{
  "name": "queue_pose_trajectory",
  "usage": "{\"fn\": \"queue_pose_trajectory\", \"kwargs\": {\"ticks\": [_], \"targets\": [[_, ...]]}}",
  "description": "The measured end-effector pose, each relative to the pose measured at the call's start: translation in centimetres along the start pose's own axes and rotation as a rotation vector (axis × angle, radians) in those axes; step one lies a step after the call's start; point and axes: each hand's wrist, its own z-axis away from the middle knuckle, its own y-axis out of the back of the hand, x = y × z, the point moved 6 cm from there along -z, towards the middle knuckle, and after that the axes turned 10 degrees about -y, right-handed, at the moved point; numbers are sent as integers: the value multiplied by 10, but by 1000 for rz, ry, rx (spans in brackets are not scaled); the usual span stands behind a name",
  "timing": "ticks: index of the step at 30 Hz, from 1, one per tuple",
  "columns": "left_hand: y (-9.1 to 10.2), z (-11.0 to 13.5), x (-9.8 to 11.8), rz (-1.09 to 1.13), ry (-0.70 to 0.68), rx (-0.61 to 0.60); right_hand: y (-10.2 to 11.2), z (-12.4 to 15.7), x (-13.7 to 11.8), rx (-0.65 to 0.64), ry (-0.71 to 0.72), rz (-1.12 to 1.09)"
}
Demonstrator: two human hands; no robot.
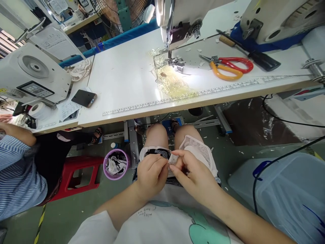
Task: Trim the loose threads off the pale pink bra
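We've got the right hand (189, 169) in a tight thumb-and-fingertip pinch on a small white piece (173, 158), left hand (153, 173) curled with its fingertips closed on the piece's left edge. That piece sits directly between our two hands, over the lap, with white lace cloth (199, 150) draped just beyond the right hand and black mesh fabric (156, 151) just beyond the left. Farther out, we see the white table (122, 84) carrying a sewing machine (188, 13) and a red-and-orange-handled tool (215, 60).
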Motion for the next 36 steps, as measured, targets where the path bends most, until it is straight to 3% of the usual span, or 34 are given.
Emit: {"fn": "queue_pose_trajectory", "kwargs": {"ticks": [10, 22, 36], "targets": [[6, -5, 1, -15, -2, 40, -3, 1, 1, -16, 2, -75], [7, -6, 1, -25, 5, 57, 0, 5, -4, 26, 128, -47], [4, -2, 2, -62, -73, -22, 3, 2, -12, 26, 151, 11]]}}
